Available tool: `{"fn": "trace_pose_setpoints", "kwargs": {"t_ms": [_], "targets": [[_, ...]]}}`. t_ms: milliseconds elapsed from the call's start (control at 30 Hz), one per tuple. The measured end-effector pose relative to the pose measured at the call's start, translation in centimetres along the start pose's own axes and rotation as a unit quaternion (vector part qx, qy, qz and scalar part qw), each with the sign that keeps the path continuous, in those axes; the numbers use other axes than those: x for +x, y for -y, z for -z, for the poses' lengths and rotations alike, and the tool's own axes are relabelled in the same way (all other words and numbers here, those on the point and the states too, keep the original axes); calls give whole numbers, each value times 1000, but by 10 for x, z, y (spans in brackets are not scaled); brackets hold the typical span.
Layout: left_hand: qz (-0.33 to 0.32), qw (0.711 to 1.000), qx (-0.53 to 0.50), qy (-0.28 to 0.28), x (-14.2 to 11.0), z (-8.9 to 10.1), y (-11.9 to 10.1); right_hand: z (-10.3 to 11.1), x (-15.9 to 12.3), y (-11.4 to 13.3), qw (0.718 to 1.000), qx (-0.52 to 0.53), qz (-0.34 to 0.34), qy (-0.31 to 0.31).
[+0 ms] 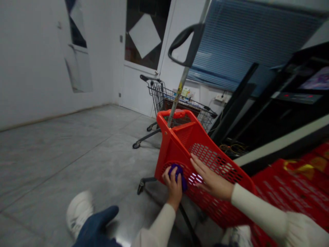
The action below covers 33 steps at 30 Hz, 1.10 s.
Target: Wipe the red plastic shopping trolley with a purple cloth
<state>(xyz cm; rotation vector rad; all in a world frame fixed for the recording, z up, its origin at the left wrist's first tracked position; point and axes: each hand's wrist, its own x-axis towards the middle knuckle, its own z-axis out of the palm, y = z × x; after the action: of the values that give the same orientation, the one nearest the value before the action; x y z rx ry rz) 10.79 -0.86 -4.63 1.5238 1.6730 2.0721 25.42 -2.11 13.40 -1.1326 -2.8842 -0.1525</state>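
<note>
A red plastic shopping cart (177, 147) with slotted sides stands in front of me. My left hand (175, 188) is closed around a bunched purple cloth (183, 176) and holds it against the cart's near side panel. Farther along the same side, my right hand (209, 180) is stretched out with its fingers extended near the slotted panel, nothing visible in it. Whether its palm touches the plastic is hard to tell. A grey pole with a dark loop handle (190, 46) rises at the cart's handle end.
Behind the cart stands a wire shopping cart (167, 92) with items in it. A treadmill (290, 99) and red boxes (290, 192) crowd the right. A white door (135, 89) is at the back, and grey floor (77, 151) stretches left.
</note>
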Motion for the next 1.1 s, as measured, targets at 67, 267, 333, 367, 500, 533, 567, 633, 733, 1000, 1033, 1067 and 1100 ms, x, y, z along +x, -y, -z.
{"fn": "trace_pose_setpoints", "kwargs": {"t_ms": [67,267,333,367,500,533,567,633,733,1000,1033,1067,1100], "targets": [[13,999,-11,-28,26,2,-6,5,-10,-8,999,5,16,31],[-7,999,25,-21,27,-7,-18,4,-28,-24,994,-11,92,62],[-27,999,44,-15,1,-9,-17,3,-26,-21,995,-6,89,48],[-33,998,47,-11,-8,-9,-17,3,-24,-19,995,-2,87,41],[-23,1000,17,-1,10,0,-15,7,-20,-5,998,18,60,26],[-7,1000,6,-15,24,3,-15,8,-21,-2,998,27,52,28],[17,999,-3,-36,38,5,-15,9,-23,0,998,36,46,33],[61,996,-17,-70,57,8,-18,7,-30,2,997,55,35,46],[80,994,-18,-67,40,6,-27,0,-39,0,996,79,18,49],[54,998,-45,4,19,5,-31,-17,-43,-2,990,132,-54,21],[71,996,-45,-11,29,6,-30,-19,-42,-2,989,137,-55,16],[84,995,-47,-20,36,5,-31,-21,-41,-3,989,142,-51,11],[91,994,-47,-22,36,4,-34,-22,-39,-3,988,148,-46,4]]}}
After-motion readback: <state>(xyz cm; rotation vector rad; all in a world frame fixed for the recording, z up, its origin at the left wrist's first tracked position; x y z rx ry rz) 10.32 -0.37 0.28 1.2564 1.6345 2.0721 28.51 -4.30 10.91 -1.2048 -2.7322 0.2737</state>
